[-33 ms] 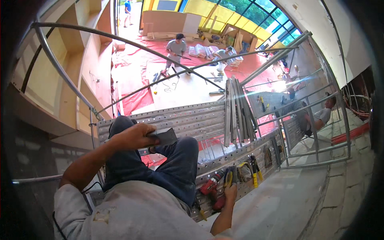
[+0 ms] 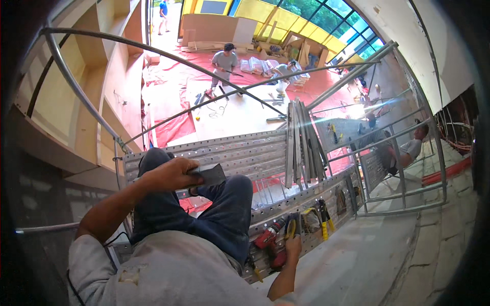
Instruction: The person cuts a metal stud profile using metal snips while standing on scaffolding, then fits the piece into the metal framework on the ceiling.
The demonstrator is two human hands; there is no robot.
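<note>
My left hand (image 2: 176,173) is closed around one end of a short grey metal piece (image 2: 212,175), held over my lap between my knees. My right hand (image 2: 293,247) is low on the right, down at the perforated metal platform (image 2: 265,211). Its fingers close on a yellow-and-black hand tool (image 2: 291,228) whose exact kind I cannot make out. Just left of that hand lies a red cordless drill (image 2: 268,237). Beyond the tool are a roll-like ring (image 2: 310,219) and yellow-handled cutters (image 2: 325,219).
Long grey metal strips (image 2: 301,143) lean across the scaffold planks. Scaffold tubes (image 2: 168,48) cross ahead. Wooden shelving (image 2: 97,92) stands at left, a brick ledge (image 2: 429,229) at right. Below, a person (image 2: 224,64) stands by a white board (image 2: 235,109); another person (image 2: 406,153) is at right.
</note>
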